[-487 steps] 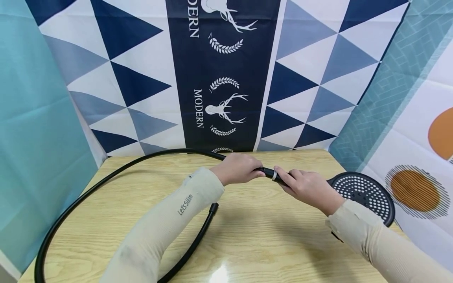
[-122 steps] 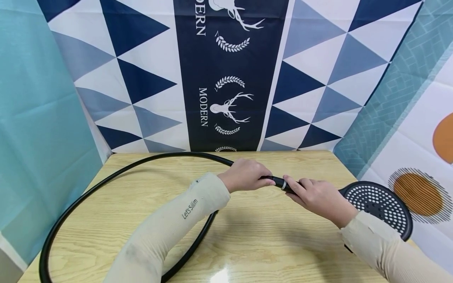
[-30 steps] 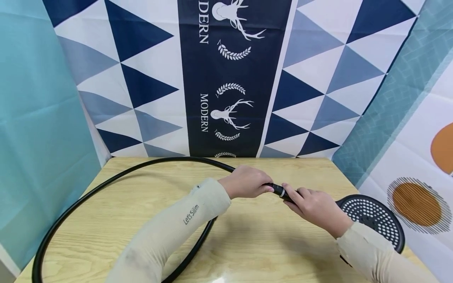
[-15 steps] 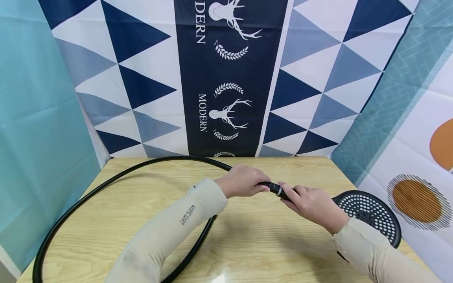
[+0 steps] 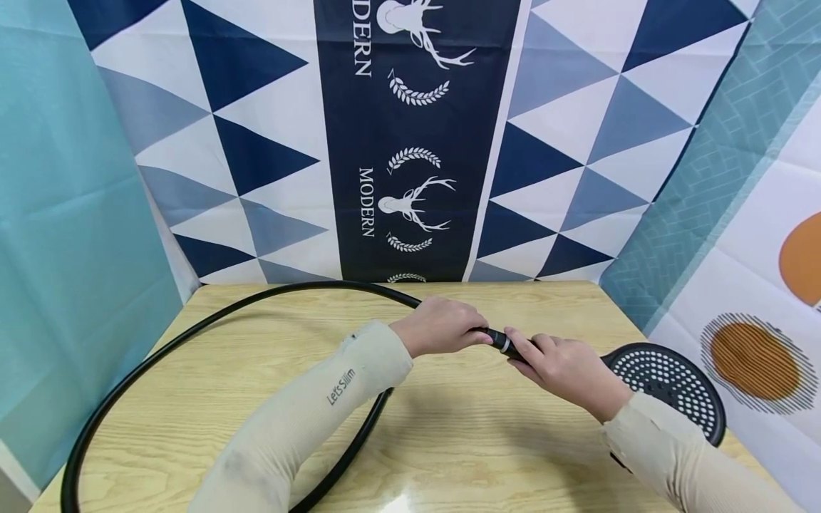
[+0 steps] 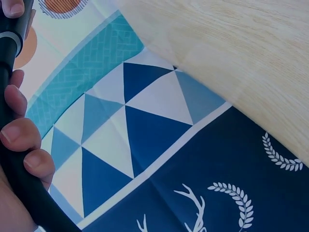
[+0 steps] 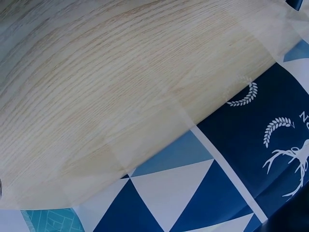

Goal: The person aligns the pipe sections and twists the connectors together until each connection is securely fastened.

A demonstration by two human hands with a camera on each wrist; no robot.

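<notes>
"Gripping a black hose (image 5: 192, 324), just left of the pale ring (image 5: 504, 344), is the left hand (image 5: 442, 328)?"

"Yes, its fingers (image 6: 21, 134) are wrapping around the hose there, well closed."

"And the right hand (image 5: 567, 367)?"

"Its fingers are clasping the black handle (image 5: 517, 353) just right of the ring. The perforated shower head (image 5: 670, 385) is showing farther right of it, partly behind a beige sleeve (image 5: 661, 442)."

"Where is the hose running?"

"Arching left from the ring above the wooden counter (image 5: 481, 449), then looping back nearer the camera. A triangle-patterned cloth (image 5: 276, 149) is hanging beyond the ring."
</notes>
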